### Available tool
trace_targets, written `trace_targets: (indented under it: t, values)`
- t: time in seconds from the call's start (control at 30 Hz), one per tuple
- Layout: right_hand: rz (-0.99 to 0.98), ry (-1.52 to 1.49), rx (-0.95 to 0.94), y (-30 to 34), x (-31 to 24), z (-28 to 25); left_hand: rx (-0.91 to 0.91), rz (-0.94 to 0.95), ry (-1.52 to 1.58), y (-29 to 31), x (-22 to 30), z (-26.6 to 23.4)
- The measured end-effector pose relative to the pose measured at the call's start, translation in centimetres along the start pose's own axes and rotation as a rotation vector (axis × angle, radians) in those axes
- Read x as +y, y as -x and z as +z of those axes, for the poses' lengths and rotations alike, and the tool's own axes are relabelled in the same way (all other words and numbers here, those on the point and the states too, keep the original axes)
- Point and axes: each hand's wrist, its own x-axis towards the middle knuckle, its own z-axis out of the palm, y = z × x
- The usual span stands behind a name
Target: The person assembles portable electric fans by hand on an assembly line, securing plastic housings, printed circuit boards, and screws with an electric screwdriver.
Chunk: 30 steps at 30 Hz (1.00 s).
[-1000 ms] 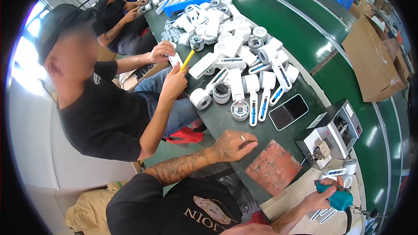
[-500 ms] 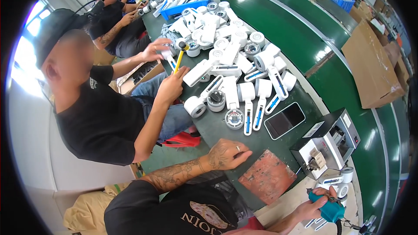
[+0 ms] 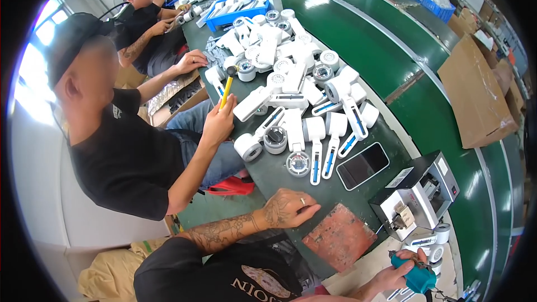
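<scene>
My left hand [image 3: 288,208], a ring on one finger, rests loosely closed on the near edge of the dark table, and nothing shows in it. Beside it lies a worn reddish square pad [image 3: 339,237]. Low on the right, my right hand [image 3: 391,279] is wrapped around a teal corded hand tool [image 3: 415,274]; the tool's exact kind cannot be made out. White handheld-fan-like parts [image 3: 433,240] lie close to that tool. Above the pad, a phone [image 3: 363,166] with a dark screen lies flat, next to a silver and black machine [image 3: 417,196].
A large pile of white round-headed units with handles [image 3: 293,72] covers the table's far part, with a blue bin [image 3: 238,11] behind. To the left, a co-worker holds a yellow-handled hammer [image 3: 227,90]. A green conveyor [image 3: 358,33] curves along the right, beside a cardboard box [image 3: 475,95].
The co-worker's free hand has drawn back from beside the hammer to the table's left edge, and the hammer sits slightly lower. My hands keep their holds; the view has shifted a little.
</scene>
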Motion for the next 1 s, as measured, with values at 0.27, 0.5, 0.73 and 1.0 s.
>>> trace_targets:
  t: [0.27,0.5,0.73,1.0]
  values:
    - [-0.02,-0.033,0.004,-0.2,-0.5,1.1,0.012,-0.011,-0.006,-0.2,0.0,0.0]
    - [0.032,0.018,0.039,0.1,-0.9,0.6,0.067,0.005,0.016,-0.1,0.5,0.0]
    - [0.05,-0.013,0.018,0.2,-1.3,1.3,0.027,-0.046,0.006,0.5,0.7,0.2]
    - [0.08,-0.053,-0.016,0.1,-1.7,1.4,0.079,-0.028,-0.016,0.7,0.8,0.1]
